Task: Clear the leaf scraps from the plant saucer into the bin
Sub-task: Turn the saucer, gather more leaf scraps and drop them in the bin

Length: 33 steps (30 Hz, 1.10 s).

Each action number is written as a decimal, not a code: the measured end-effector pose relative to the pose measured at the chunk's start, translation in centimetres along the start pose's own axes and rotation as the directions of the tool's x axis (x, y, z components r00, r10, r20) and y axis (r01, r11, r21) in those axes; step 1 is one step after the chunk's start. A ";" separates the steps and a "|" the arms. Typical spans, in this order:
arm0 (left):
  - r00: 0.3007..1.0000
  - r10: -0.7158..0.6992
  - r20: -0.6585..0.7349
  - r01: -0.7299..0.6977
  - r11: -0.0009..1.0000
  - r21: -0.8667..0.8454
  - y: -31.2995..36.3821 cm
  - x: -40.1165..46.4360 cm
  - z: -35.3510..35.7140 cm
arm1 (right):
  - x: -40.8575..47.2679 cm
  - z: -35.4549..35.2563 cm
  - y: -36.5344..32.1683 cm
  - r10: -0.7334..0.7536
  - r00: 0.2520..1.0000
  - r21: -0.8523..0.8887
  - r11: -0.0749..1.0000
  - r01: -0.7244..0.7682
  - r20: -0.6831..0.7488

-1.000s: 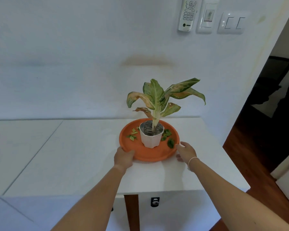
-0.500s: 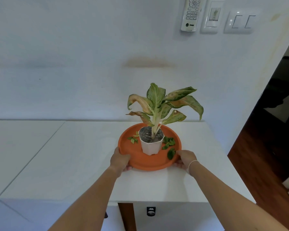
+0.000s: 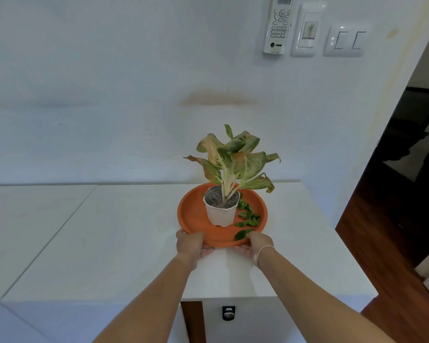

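Item: orange plant saucer [image 3: 193,216], round, shallow, at centre frame on the white table [image 3: 109,243], toward the table's right end.

Left hand [image 3: 190,246]: grips the saucer's near rim at its lower left; thumb over the rim edge, fingers curled underneath, their tips showing pink below the rim.

Right hand [image 3: 256,245]: grips the near rim at its lower right in the same way; thumb on top, fingers tucked beneath. A thin white band circles the wrist.

Contents of saucer: white faceted pot [image 3: 221,214], upright, standing slightly left of the saucer's middle, holding a plant [image 3: 233,162] with green, yellow and pink-brown mottled leaves. Leaf scraps [image 3: 248,217], small and green, lie in a loose line in the right half of the saucer, from beside the pot down to the near rim; the nearest scrap lies just beside the right thumb.

Surroundings: white wall behind; in the upper right of the frame a wall-mounted remote control [image 3: 279,26], a small control panel [image 3: 307,30] beside it, and a double light switch [image 3: 347,40]. Dark doorway and wooden floor [image 3: 382,243] at the right edge.
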<state>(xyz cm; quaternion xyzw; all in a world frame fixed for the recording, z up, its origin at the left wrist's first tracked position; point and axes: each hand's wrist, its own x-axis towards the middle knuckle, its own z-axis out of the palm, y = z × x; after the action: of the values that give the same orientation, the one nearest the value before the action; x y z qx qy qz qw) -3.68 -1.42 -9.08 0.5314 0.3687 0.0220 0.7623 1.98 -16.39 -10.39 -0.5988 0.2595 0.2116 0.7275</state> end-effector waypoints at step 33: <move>0.999 0.028 -0.030 -0.025 0.997 0.076 0.9 1.9 -2.4 | -0.1 -1.3 -0.6 -0.048 0.995 0.029 0.998 0.051 -0.093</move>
<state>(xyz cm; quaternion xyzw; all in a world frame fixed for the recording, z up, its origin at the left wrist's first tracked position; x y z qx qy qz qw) -3.42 1.67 -9.78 0.5641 0.3740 0.0265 0.7356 2.09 -17.77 -10.09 -0.6027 0.2811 0.1615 0.7291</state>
